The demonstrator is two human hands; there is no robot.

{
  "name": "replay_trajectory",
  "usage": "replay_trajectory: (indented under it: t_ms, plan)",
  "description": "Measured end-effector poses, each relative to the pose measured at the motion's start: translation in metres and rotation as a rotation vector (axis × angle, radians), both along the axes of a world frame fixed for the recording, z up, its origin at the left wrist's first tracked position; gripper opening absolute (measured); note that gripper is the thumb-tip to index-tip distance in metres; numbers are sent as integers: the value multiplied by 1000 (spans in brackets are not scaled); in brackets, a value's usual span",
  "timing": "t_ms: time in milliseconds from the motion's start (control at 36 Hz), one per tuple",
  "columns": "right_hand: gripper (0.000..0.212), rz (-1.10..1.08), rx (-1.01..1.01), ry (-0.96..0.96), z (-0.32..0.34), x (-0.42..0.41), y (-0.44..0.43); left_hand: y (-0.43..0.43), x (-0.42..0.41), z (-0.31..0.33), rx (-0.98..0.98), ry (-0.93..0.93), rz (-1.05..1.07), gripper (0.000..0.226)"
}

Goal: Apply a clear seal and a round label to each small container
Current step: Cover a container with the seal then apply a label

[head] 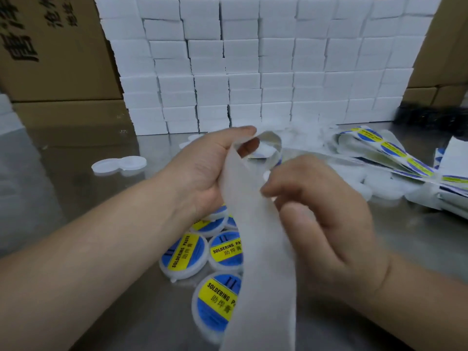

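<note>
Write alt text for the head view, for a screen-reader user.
Two hands hold a long white paper strip over a metal table: the left hand grips its top, the right hand pinches its edge. Round containers labelled blue and yellow lie below; stacked white boxes stand behind, label strips at right.

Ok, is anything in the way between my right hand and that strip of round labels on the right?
Nothing visible blocks it. The label strip lies on the table, right of your right hand. But that hand pinches the white strip your left hand holds.
</note>
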State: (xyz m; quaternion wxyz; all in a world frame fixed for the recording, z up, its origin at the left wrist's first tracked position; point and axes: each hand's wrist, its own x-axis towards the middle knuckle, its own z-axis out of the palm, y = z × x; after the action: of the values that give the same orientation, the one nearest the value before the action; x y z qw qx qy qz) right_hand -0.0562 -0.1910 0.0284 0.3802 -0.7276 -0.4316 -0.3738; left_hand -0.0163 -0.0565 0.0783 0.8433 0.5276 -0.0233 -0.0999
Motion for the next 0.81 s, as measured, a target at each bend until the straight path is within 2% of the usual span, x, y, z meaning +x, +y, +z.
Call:
replay_trajectory:
  t_ms: [56, 111, 167, 333, 444, 583, 639, 722, 806]
  plan:
    - [21, -123, 123, 182, -1, 5, 4, 3, 4, -1, 88, -41, 61, 11]
    - [35, -141, 281, 506, -2, 12, 8, 4, 6, -2, 117, -88, 93, 8]
    - [38, -137, 416, 737, -5, 23, 8, 4, 6, -4, 155, -132, 123, 5]
    - [43, 42, 662, 1051, -4, 39, 5, -3, 5, -17, 421, -332, 149, 9]
    - [42, 207, 756, 1116, -4, 38, 3, -4, 5, -22, 547, -447, 179, 12]
    - [25, 260, 773, 1102, -4, 42, 2, -4, 10, -27, 622, -471, 230, 12]
    - [26, 270, 767, 1074, -5, 40, 4, -5, 11, -29, 627, -460, 236, 14]
    - [16, 274, 705, 989, -8, 37, 6, -6, 13, -33, 660, -445, 230, 16]
    - [21, 255, 664, 925, -9, 34, 8, -5, 14, -34, 741, -482, 241, 18]
